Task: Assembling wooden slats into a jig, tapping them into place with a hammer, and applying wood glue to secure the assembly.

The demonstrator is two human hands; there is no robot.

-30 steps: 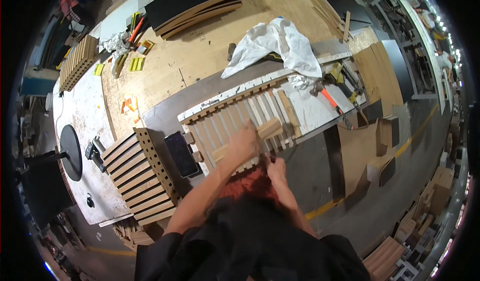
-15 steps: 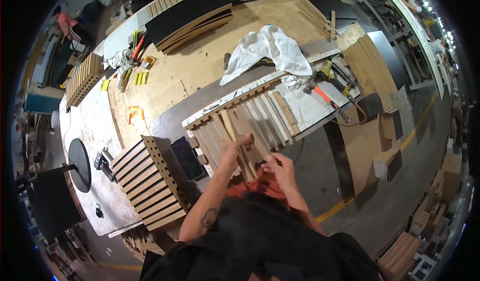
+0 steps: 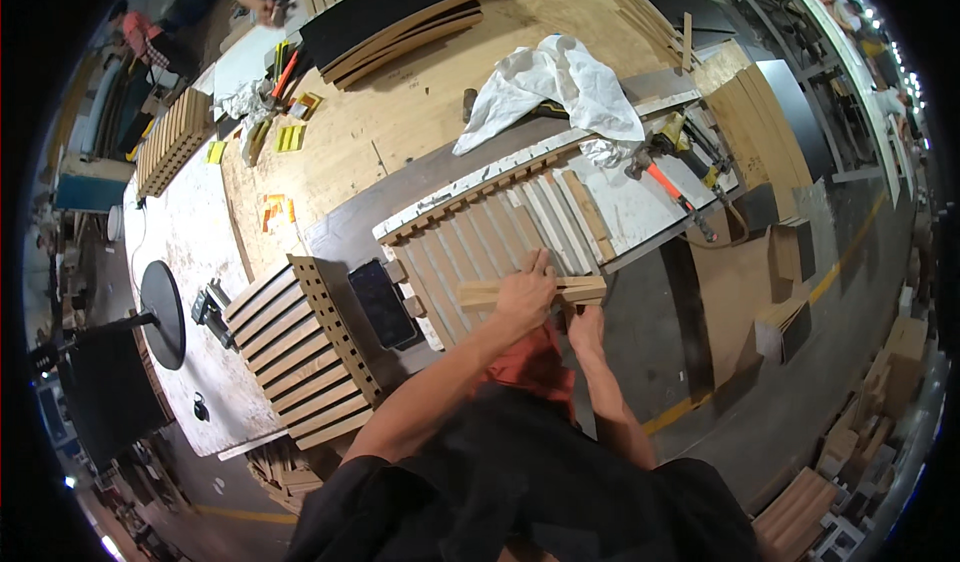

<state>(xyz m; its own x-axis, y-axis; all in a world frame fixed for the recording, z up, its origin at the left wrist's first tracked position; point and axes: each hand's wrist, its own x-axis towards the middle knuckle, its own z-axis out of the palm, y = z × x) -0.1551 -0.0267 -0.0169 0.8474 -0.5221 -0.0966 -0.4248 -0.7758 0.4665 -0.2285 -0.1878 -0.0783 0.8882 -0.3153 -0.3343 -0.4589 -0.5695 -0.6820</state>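
A small bundle of wooden slats [image 3: 482, 294] lies crosswise over the near ends of the slats set in the jig. My left hand [image 3: 527, 292] is closed over its middle from above. At the bundle's right end, my right hand [image 3: 585, 328] grips from the near side, its fingers partly hidden under the wood. Beyond my hands, a row of tan slats [image 3: 462, 247] fills the left part of the jig, with several paler strips [image 3: 553, 224] to their right. A notched wooden rail [image 3: 470, 198] runs along the jig's far edge.
A phone [image 3: 382, 304] lies left of the jig, beside a slatted wooden panel [image 3: 300, 357]. A white cloth [image 3: 555, 87] and an orange-handled hammer [image 3: 672, 190] lie farther back. Dark boards [image 3: 390, 22] are stacked at the far side; a co-worker's hand [image 3: 268, 10] shows there.
The slats in my hands have turned from lengthwise to crosswise over the jig. My left hand has moved right, close to my right hand. The view has shifted slightly.
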